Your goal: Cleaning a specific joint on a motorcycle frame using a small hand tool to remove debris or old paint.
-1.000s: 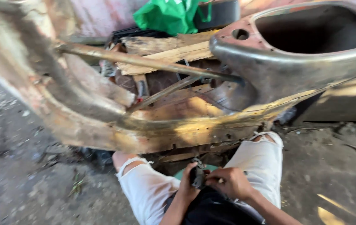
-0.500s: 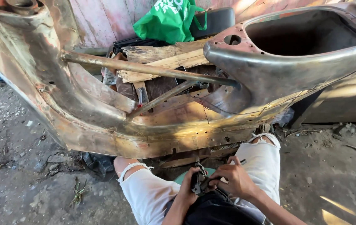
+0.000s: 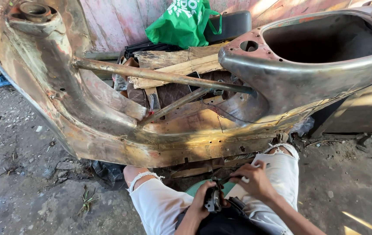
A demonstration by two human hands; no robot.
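Observation:
A bare, rusty scooter frame [image 3: 120,130] stands in front of me, its steering tube at the top left and its open seat tub at the right. Low in the head view, between my knees in torn white shorts, my left hand [image 3: 203,202] grips a small dark metal tool [image 3: 214,200]. My right hand [image 3: 253,180] is closed on a thin dark part that runs from the tool toward it. Both hands sit just below the frame's lower edge, not touching it.
A metal bar [image 3: 160,76] crosses the frame's floor opening. Behind it lie wooden boards [image 3: 173,65], a green bag [image 3: 181,21] and a black seat [image 3: 234,24] against a pink wall. Gritty ground [image 3: 16,174] surrounds me, with a dark metal panel [image 3: 360,113] at right.
The camera has tilted up and steadied, so more of the frame's steering tube shows. My hands stay together at my lap, and the right hand has shifted slightly up and right.

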